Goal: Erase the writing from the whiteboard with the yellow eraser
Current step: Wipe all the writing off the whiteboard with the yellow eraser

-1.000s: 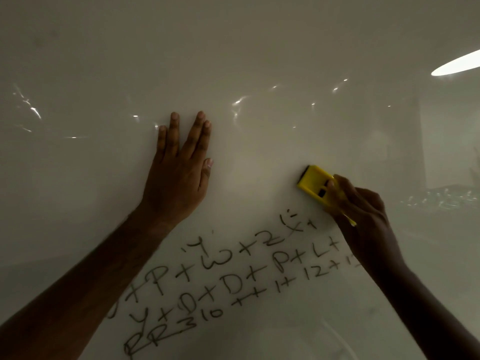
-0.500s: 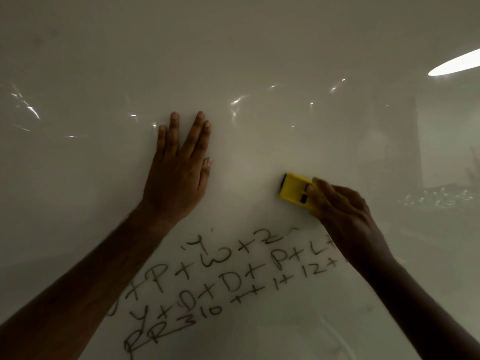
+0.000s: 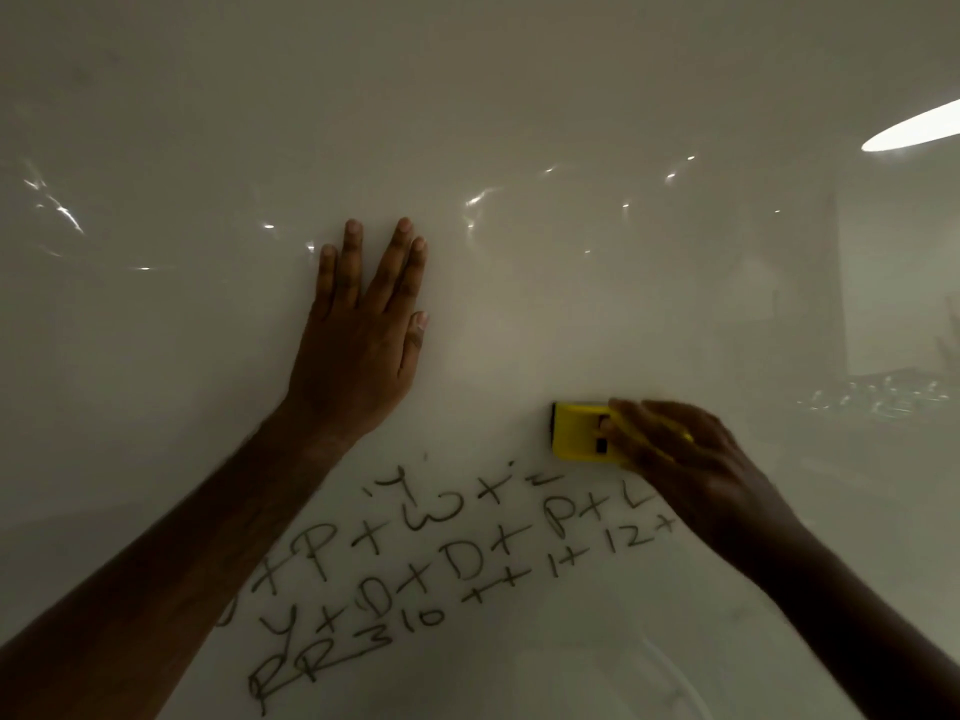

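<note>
From the head camera we see the left hand pressed flat on the whiteboard, fingers spread and holding nothing, well up from the board's lower edge. Our right hand is clamped over the yellow eraser, which sits flat against the board just above the right end of the writing. That black scrawl slants down toward the lower left.

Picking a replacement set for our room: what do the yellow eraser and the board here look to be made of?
Yellow eraser: looks like hard moulded plastic, smooth and matte, with a dark strip, probably a felt pad, along its left edge. The right hand holds it.

Whiteboard: a glossy off-white surface, glass or enamel; it mirrors a ceiling light and bright glints. Which one cannot be told.
</note>
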`<control>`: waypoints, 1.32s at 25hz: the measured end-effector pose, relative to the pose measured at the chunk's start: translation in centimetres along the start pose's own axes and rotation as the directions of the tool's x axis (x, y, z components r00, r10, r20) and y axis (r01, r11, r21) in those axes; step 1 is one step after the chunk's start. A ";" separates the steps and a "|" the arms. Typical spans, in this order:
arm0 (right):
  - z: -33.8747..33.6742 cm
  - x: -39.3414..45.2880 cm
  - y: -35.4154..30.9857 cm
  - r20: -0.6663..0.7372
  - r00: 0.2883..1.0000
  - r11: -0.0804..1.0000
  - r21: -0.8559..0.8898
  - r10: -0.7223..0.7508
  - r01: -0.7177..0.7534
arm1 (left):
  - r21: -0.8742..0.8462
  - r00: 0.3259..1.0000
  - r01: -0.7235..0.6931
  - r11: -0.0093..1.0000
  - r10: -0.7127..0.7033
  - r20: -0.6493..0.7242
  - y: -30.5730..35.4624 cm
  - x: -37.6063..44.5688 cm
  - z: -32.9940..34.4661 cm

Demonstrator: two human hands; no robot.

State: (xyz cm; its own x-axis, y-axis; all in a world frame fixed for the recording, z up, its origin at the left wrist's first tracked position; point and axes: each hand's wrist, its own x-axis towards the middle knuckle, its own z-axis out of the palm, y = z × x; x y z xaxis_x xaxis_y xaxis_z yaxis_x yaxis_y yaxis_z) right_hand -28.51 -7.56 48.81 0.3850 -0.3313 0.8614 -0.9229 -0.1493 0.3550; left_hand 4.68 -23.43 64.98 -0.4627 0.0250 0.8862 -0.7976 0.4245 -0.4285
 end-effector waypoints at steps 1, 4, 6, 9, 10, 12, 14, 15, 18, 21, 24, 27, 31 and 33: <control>-0.3 1.1 0.5 -0.041 0.999 1.000 -0.010 0.026 -0.026 | 0.001 1.000 0.001 1.000 -0.001 0.000 0.1 0.0 0.0; 0.5 5.1 -1.4 -0.096 0.995 1.000 0.021 0.010 -0.008 | 0.010 1.000 0.009 1.000 -0.009 0.006 0.2 0.1 -0.1; 2.0 5.1 -4.0 -0.068 0.995 0.995 0.054 -0.079 0.083 | 0.012 1.000 0.004 1.000 -0.005 0.024 0.1 0.1 -0.2; 2.5 1.9 -5.1 0.040 0.983 0.983 0.054 -0.180 0.177 | 0.004 0.998 -0.034 0.999 0.033 0.045 -0.5 0.1 -0.6; 2.1 1.0 -4.7 0.061 0.982 0.983 0.038 -0.179 0.177 | 0.003 0.997 -0.051 0.999 0.051 0.053 -1.0 -0.1 -0.7; 1.4 0.5 -3.6 0.062 0.989 0.991 0.014 -0.133 0.132 | 0.003 0.997 -0.058 0.998 0.058 0.055 -2.1 -1.0 -1.0; 0.9 1.8 -2.8 0.019 0.998 0.998 -0.002 -0.056 0.056 | 0.013 0.999 -0.029 1.000 0.028 0.045 -3.4 -2.4 -1.3; 0.8 3.0 -2.8 -0.015 1.000 1.000 -0.008 -0.017 0.017 | 0.018 0.999 -0.012 1.000 0.012 0.042 -4.1 -3.1 -1.5; 2.1 7.3 -5.6 -0.088 0.996 0.999 0.054 0.003 0.002 | 0.035 0.999 0.021 0.999 -0.022 0.032 -5.2 -4.0 -1.8; 4.0 7.0 -9.4 -0.033 0.989 0.985 0.081 -0.147 0.149 | 0.029 0.999 0.044 0.999 -0.044 0.023 -5.5 -4.8 -1.8; 3.9 3.7 -8.9 0.070 0.972 0.973 0.070 -0.226 0.221 | 0.007 0.993 0.117 0.993 -0.117 0.026 -7.4 -7.0 -2.3; 3.0 3.3 -7.4 0.056 0.981 0.983 0.029 -0.184 0.182 | 0.015 0.988 0.153 0.988 -0.153 0.016 -9.2 -9.0 -2.9; 3.7 8.8 -9.8 -0.080 0.996 0.995 0.079 -0.047 0.053 | 0.025 0.989 0.148 0.989 -0.148 -0.012 -9.1 -9.1 -2.7; 4.9 10.2 -12.5 -0.061 0.992 0.981 0.153 -0.111 0.119 | 0.024 0.989 0.146 0.989 -0.146 -0.012 -9.2 -9.1 -2.6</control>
State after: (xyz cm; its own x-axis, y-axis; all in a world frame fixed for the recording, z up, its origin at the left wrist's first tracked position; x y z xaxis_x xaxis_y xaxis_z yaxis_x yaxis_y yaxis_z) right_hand -13.02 -13.63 51.36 0.4834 -0.2555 0.8373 -0.8579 -0.3285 0.3951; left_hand 17.19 -25.22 61.27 -0.3365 -0.0264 0.9413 -0.8659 0.4017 -0.2982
